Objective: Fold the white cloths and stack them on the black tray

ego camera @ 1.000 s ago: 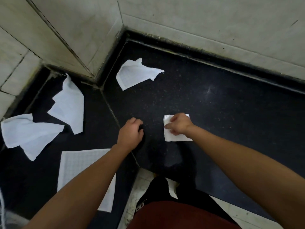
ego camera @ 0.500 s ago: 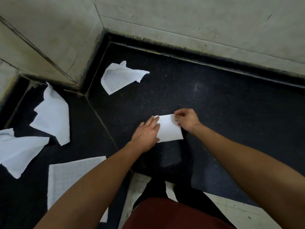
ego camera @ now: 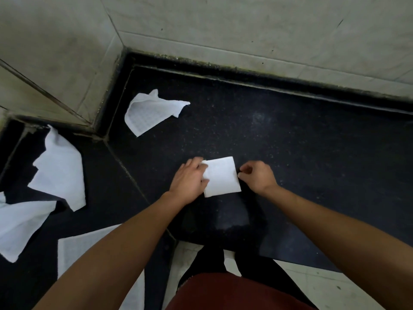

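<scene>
The folded white cloth [ego camera: 221, 176] lay flat on the black speckled surface [ego camera: 312, 153]. The left hand [ego camera: 190, 179] rested on its left edge, fingers extended. The right hand [ego camera: 257, 175] sat at its right edge with fingers curled; whether it pinched the cloth could not be determined. A crumpled cloth [ego camera: 152, 113] lay well apart, near the wall corner.

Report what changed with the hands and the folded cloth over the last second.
The left hand moved right onto the left edge of the folded cloth. The right hand slid off its top to its right edge. The loose cloths stayed put.
</scene>
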Action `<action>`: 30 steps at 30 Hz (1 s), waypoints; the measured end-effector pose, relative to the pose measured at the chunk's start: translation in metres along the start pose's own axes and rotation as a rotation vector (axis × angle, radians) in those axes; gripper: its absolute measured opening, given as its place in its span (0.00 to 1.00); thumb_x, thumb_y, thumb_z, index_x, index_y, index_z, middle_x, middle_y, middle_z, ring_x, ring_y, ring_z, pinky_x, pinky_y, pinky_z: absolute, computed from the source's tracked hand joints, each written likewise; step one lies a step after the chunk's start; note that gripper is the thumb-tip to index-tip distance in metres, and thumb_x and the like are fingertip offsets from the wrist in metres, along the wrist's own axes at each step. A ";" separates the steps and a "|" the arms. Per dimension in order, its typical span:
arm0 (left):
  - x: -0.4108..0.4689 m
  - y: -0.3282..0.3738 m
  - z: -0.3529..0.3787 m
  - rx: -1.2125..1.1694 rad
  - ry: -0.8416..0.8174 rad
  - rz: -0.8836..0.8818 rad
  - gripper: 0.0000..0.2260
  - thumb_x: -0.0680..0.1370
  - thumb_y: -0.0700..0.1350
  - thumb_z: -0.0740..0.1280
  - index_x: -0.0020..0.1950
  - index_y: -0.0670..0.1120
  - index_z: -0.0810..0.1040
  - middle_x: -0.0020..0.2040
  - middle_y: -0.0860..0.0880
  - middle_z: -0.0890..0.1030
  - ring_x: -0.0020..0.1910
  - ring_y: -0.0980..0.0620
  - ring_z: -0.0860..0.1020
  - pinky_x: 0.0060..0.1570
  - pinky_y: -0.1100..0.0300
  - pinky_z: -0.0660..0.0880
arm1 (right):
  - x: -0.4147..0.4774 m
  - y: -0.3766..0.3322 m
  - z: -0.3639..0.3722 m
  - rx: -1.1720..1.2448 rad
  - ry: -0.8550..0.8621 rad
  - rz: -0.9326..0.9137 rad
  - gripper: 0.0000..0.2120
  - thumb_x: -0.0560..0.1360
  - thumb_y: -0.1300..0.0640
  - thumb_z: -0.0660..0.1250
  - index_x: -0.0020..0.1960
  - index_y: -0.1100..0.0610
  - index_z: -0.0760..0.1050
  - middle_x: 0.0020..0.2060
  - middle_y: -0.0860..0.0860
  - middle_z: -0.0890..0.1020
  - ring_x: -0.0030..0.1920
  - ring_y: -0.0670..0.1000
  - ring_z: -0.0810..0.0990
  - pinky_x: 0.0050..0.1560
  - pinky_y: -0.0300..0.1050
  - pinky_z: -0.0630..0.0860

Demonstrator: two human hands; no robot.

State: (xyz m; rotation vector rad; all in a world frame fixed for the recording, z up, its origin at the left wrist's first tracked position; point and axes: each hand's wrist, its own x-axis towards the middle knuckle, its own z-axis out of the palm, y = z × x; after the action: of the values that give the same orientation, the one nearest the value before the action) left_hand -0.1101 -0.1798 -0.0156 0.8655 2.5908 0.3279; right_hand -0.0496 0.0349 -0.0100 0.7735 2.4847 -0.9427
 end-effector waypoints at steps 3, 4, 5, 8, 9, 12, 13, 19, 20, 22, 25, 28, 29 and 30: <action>0.019 0.003 -0.011 -0.050 0.079 -0.122 0.18 0.79 0.50 0.64 0.66 0.45 0.73 0.64 0.46 0.71 0.62 0.47 0.70 0.60 0.53 0.69 | 0.012 -0.020 -0.002 -0.004 0.043 0.002 0.15 0.73 0.53 0.71 0.58 0.54 0.78 0.53 0.51 0.82 0.54 0.54 0.80 0.55 0.49 0.77; 0.025 0.003 -0.014 -0.059 0.055 -0.165 0.18 0.78 0.50 0.64 0.65 0.44 0.73 0.62 0.45 0.72 0.61 0.46 0.71 0.59 0.52 0.71 | 0.015 -0.026 0.000 -0.026 0.038 0.011 0.17 0.74 0.51 0.70 0.61 0.53 0.76 0.55 0.51 0.82 0.55 0.54 0.80 0.55 0.49 0.77; 0.031 0.002 -0.015 -0.068 0.015 -0.205 0.18 0.78 0.51 0.65 0.65 0.44 0.73 0.62 0.45 0.73 0.61 0.45 0.71 0.58 0.51 0.71 | 0.018 -0.032 0.002 -0.065 0.033 0.032 0.19 0.74 0.50 0.70 0.63 0.53 0.75 0.56 0.51 0.81 0.56 0.55 0.79 0.54 0.49 0.76; 0.043 0.000 -0.014 -0.074 -0.094 -0.268 0.18 0.76 0.50 0.68 0.62 0.43 0.74 0.60 0.44 0.74 0.59 0.45 0.73 0.55 0.50 0.73 | 0.022 -0.042 0.009 -0.145 0.015 0.141 0.19 0.73 0.51 0.70 0.63 0.51 0.75 0.57 0.53 0.80 0.57 0.56 0.79 0.52 0.47 0.74; 0.045 0.001 -0.013 -0.080 -0.123 -0.280 0.16 0.76 0.49 0.68 0.60 0.44 0.75 0.58 0.44 0.75 0.57 0.45 0.74 0.53 0.51 0.74 | 0.023 -0.043 0.011 -0.120 0.001 0.182 0.16 0.73 0.53 0.70 0.60 0.52 0.76 0.56 0.53 0.80 0.56 0.56 0.79 0.51 0.47 0.74; 0.048 0.005 -0.013 -0.093 -0.208 -0.303 0.11 0.73 0.46 0.69 0.53 0.44 0.76 0.51 0.45 0.78 0.49 0.45 0.77 0.45 0.54 0.75 | 0.020 -0.039 0.016 0.035 -0.051 0.247 0.10 0.71 0.53 0.71 0.51 0.55 0.80 0.49 0.52 0.82 0.50 0.55 0.81 0.49 0.47 0.78; 0.048 0.007 -0.013 -0.093 -0.230 -0.303 0.10 0.72 0.46 0.69 0.51 0.44 0.77 0.49 0.46 0.78 0.47 0.45 0.78 0.42 0.55 0.74 | 0.018 -0.036 0.018 0.090 -0.073 0.247 0.10 0.70 0.54 0.71 0.48 0.57 0.80 0.46 0.52 0.82 0.48 0.55 0.81 0.47 0.47 0.79; 0.039 0.010 -0.014 -0.378 -0.183 -0.309 0.06 0.67 0.40 0.71 0.38 0.46 0.74 0.37 0.48 0.77 0.37 0.47 0.76 0.33 0.58 0.72 | -0.005 -0.015 0.016 0.311 -0.064 0.160 0.06 0.70 0.58 0.72 0.35 0.55 0.77 0.34 0.48 0.79 0.38 0.48 0.78 0.40 0.42 0.75; 0.036 0.011 -0.016 -0.457 -0.161 -0.301 0.07 0.66 0.38 0.71 0.36 0.46 0.74 0.35 0.48 0.76 0.35 0.49 0.75 0.32 0.59 0.71 | -0.008 -0.011 0.013 0.339 -0.054 0.144 0.08 0.70 0.59 0.72 0.34 0.54 0.76 0.33 0.47 0.78 0.37 0.47 0.77 0.39 0.41 0.75; 0.031 0.019 -0.023 -0.566 -0.151 -0.269 0.08 0.66 0.36 0.71 0.36 0.46 0.74 0.33 0.48 0.77 0.34 0.50 0.74 0.32 0.60 0.70 | -0.019 -0.001 0.002 0.428 -0.032 0.128 0.09 0.71 0.61 0.72 0.34 0.55 0.75 0.31 0.48 0.78 0.35 0.47 0.76 0.39 0.42 0.75; 0.028 0.045 -0.035 -0.713 -0.146 -0.217 0.08 0.68 0.35 0.73 0.43 0.43 0.77 0.40 0.43 0.82 0.37 0.49 0.78 0.39 0.57 0.74 | -0.036 0.018 -0.021 0.524 0.036 0.108 0.11 0.71 0.64 0.73 0.34 0.56 0.73 0.29 0.48 0.76 0.31 0.45 0.73 0.37 0.41 0.73; 0.027 0.087 -0.046 -0.893 -0.157 -0.161 0.11 0.72 0.33 0.72 0.50 0.41 0.74 0.41 0.43 0.82 0.38 0.48 0.80 0.40 0.53 0.77 | -0.057 0.045 -0.048 0.600 0.130 0.088 0.09 0.70 0.66 0.73 0.36 0.58 0.74 0.31 0.51 0.76 0.32 0.46 0.72 0.37 0.41 0.72; 0.025 0.101 -0.050 -0.926 -0.158 -0.143 0.12 0.73 0.33 0.70 0.53 0.41 0.72 0.41 0.43 0.82 0.38 0.48 0.80 0.39 0.52 0.78 | -0.064 0.054 -0.056 0.626 0.154 0.086 0.08 0.70 0.67 0.72 0.38 0.59 0.74 0.32 0.52 0.77 0.33 0.48 0.73 0.37 0.41 0.72; 0.023 0.119 -0.052 -0.943 -0.159 -0.118 0.12 0.75 0.33 0.69 0.54 0.42 0.71 0.40 0.42 0.81 0.38 0.48 0.80 0.38 0.51 0.78 | -0.073 0.064 -0.065 0.650 0.183 0.089 0.07 0.71 0.67 0.72 0.40 0.59 0.75 0.33 0.52 0.78 0.34 0.49 0.75 0.37 0.40 0.73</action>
State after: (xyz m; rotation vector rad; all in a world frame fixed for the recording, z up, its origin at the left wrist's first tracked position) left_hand -0.0871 -0.0777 0.0643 0.3605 1.9535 1.2411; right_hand 0.0368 0.0933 0.0417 1.1966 2.2596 -1.7456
